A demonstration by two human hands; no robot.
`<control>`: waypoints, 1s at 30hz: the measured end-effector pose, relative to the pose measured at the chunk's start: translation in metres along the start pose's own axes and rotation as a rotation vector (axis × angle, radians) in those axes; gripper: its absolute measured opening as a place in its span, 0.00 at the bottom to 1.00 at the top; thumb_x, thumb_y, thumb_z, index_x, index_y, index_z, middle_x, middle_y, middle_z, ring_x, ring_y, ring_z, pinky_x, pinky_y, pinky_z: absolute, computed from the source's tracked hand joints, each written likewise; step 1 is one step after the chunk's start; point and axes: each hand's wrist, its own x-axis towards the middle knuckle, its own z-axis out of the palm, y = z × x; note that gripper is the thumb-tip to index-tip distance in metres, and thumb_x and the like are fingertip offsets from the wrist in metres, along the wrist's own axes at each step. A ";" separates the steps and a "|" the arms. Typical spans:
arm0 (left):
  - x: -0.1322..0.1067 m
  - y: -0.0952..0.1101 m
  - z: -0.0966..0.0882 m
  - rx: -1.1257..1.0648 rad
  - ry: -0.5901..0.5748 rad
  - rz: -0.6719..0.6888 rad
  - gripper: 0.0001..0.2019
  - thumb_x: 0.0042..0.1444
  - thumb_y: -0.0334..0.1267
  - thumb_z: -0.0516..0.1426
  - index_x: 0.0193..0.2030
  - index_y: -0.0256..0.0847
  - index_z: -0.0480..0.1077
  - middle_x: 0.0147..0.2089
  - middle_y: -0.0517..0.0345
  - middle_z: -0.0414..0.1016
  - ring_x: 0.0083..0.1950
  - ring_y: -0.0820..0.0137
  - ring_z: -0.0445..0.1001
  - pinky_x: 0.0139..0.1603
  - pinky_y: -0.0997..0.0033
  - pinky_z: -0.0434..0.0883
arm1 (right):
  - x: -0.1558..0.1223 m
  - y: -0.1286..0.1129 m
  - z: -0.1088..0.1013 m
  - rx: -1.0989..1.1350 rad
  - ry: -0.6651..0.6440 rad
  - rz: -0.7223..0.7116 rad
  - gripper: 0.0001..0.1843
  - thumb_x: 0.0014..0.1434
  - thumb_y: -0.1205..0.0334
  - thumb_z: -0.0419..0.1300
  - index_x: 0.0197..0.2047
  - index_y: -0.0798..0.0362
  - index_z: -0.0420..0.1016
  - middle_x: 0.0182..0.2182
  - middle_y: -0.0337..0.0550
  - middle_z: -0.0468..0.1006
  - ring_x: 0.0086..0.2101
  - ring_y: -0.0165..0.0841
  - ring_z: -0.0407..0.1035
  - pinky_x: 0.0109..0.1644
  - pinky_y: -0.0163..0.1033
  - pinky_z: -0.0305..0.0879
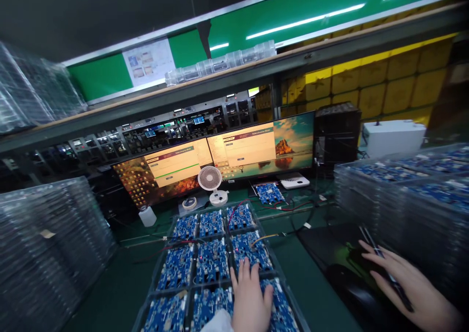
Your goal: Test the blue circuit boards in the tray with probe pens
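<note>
The left hand (250,298) lies flat, palm down, fingers loosely together, on the blue circuit boards (205,263); they fill the clear compartmented plastic tray (166,254), one per cell, running to twelve o'clock of the fingertips; at three o'clock the right hand (406,283) rests on a black computer mouse (361,258), fingers spread, a thin dark stylus (384,268) lying across them; stacked clear trays of boards (403,185) stand beyond.
</note>
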 end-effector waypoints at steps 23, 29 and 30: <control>0.006 -0.004 0.005 0.010 0.005 -0.033 0.27 0.58 0.44 0.48 0.64 0.43 0.59 0.71 0.52 0.51 0.72 0.58 0.45 0.72 0.50 0.35 | 0.009 -0.146 0.132 0.246 -0.529 -0.009 0.27 0.57 0.64 0.49 0.60 0.55 0.58 0.66 0.55 0.53 0.64 0.39 0.50 0.67 0.51 0.49; 0.000 0.002 -0.004 -0.019 0.090 -0.023 0.26 0.58 0.40 0.48 0.64 0.40 0.58 0.68 0.47 0.54 0.69 0.56 0.50 0.71 0.52 0.44 | 0.009 -0.156 0.134 0.248 -0.636 0.059 0.32 0.49 0.70 0.50 0.60 0.56 0.59 0.65 0.55 0.55 0.64 0.38 0.51 0.68 0.49 0.47; 0.001 0.002 -0.008 -0.021 0.103 -0.027 0.26 0.58 0.40 0.48 0.64 0.39 0.57 0.68 0.45 0.53 0.69 0.56 0.51 0.70 0.53 0.47 | 0.009 -0.157 0.134 0.253 -0.640 0.053 0.32 0.49 0.71 0.50 0.59 0.56 0.59 0.65 0.56 0.55 0.64 0.37 0.50 0.68 0.49 0.47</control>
